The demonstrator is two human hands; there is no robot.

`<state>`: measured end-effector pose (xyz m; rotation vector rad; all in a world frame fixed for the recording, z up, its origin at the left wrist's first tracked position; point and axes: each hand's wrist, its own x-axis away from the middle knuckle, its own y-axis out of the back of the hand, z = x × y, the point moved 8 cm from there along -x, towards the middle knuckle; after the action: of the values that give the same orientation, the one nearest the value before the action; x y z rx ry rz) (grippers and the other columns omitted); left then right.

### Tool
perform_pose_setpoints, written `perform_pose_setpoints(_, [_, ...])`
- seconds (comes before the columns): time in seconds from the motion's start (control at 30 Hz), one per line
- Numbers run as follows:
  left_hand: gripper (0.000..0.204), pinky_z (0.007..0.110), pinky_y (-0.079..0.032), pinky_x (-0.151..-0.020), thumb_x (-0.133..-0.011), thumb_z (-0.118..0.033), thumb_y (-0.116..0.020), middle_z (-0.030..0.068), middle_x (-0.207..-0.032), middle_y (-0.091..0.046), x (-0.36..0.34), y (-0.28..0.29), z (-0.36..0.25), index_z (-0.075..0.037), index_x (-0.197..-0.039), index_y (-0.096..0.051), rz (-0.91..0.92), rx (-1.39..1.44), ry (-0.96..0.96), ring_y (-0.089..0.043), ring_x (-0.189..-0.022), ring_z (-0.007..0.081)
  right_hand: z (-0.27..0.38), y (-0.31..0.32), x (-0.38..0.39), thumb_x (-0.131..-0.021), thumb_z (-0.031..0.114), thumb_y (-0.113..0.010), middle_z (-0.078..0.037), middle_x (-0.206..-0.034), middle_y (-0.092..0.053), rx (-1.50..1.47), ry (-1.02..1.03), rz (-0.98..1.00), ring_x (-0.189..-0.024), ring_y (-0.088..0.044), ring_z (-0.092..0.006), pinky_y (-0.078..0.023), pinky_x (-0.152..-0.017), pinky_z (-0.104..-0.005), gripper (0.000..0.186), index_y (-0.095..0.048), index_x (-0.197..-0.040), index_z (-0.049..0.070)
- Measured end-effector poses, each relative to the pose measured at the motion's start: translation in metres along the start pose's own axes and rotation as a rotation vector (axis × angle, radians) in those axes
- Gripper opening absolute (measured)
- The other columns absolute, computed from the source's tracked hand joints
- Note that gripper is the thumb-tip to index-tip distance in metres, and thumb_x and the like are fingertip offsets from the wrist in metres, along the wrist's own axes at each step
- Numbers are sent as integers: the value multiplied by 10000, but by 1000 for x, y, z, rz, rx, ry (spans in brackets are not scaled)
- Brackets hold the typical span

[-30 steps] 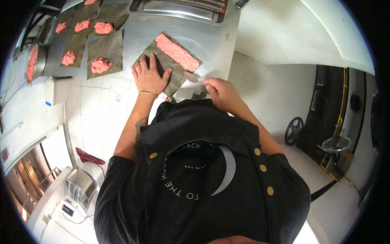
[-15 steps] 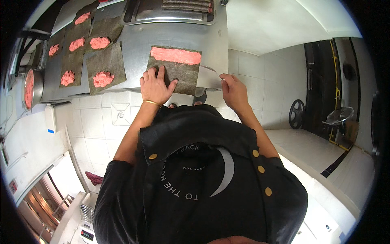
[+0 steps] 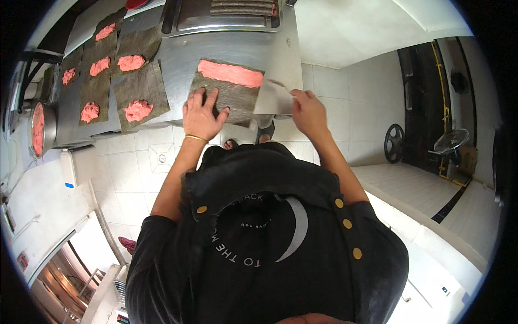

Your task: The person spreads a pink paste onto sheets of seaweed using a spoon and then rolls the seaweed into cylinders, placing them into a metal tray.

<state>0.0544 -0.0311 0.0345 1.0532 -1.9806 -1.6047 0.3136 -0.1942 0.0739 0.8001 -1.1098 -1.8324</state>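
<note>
A dark seaweed sheet lies at the table's front edge, a band of pink paste spread across its far part. My left hand rests on the sheet's left near part, fingers stretched and apart, holding nothing. Just beyond the sheet's right edge, my right hand is closed around the end of a thin flat blade. The blade points left toward the paste; motion smears it, and its exact kind is unclear. To the left lie several more seaweed sheets, each with a pink paste mound.
Long dark seaweed rolls lie in a metal tray at the far side of the steel table. A metal bowl with pink paste stands at the left end. The table's right edge drops to a tiled floor.
The whole view has shifted slightly. The blade's tip has moved a little away from me, nearer the paste's right end. My left hand stays on the sheet, and the paste band looks much the same.
</note>
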Motion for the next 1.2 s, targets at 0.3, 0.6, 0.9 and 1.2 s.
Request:
perform_pose_setpoints(0.3, [925,563,-318,-1240,-891,-736,-669,254,-1587,-473,-24,5,23,-138,-1577,-504,45,-126,109,-396,-1515,458,7,43,-15,-973,60,-626,-129,-1070,-725,-46,356,78,-987,-699,-375,-563,-833,-473,209,-686,-1172,86])
perform_pose_setpoints(0.6, [998,533,-302,-1279,-787,-594,-840,221,-1684,-372,-15,-1,31,-202,-1623,-462,187,-26,139,-315,-1577,449,17,8,-73,-875,52,-609,-67,-1122,-718,87,801,344,-1055,-691,-307,-555,-924,-458,311,-719,-1159,114])
perform_pose_setpoints(0.9, [1015,546,-282,-1297,-753,-528,-889,148,-1722,-350,-18,7,23,-263,-1631,-454,260,-36,246,-276,-1606,418,17,-11,-105,-882,76,-584,-54,-1061,-715,-41,1014,346,-1053,-689,-276,-548,-945,-422,306,-736,-1143,131])
perform_pose_setpoints(1.2, [1006,526,-281,-1304,-753,-519,-893,116,-1734,-337,-23,-7,21,-282,-1630,-461,318,-18,193,-277,-1612,381,51,-41,-88,-910,79,-607,-95,-1089,-719,-182,988,395,-1036,-706,-312,-572,-915,-432,273,-733,-1152,92])
